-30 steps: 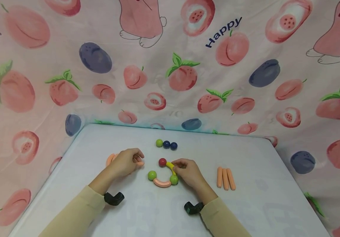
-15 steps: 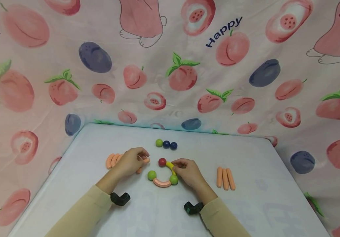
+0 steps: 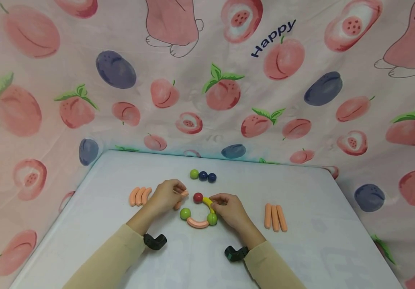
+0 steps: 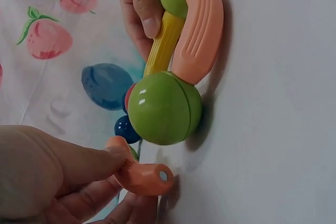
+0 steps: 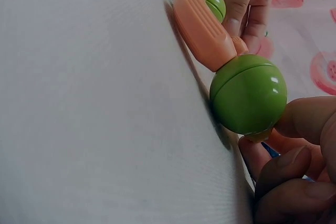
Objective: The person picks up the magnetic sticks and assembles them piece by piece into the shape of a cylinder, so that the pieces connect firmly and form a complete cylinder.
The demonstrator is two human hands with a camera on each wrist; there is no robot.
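Observation:
My left hand (image 3: 165, 197) pinches a curved orange magnetic stick (image 4: 140, 178) between thumb and fingers; a silvery disc shows at its near end. It is just left of a partly joined ring. That ring has a red ball (image 3: 198, 198), a yellow curved stick (image 3: 207, 203), a right green ball (image 3: 212, 218), an orange curved stick (image 3: 198, 223) and a left green ball (image 3: 185, 213). On the ring's right side, my right hand (image 3: 232, 209) pinches the yellow stick beside the right green ball. The ring is open between the red and left green balls.
At the back of the white table (image 3: 301, 257), a loose green ball (image 3: 194, 174) touches two dark blue balls (image 3: 207, 177) in a row. Curved orange sticks (image 3: 139, 196) lie at left, three straight orange sticks (image 3: 275, 218) at right. A fruit-printed cloth (image 3: 193, 96) hangs behind.
My left hand has moved right with the curved orange stick, from beside the left sticks to close by the ring, uncovering those sticks. My right hand and the ring have stayed in place.

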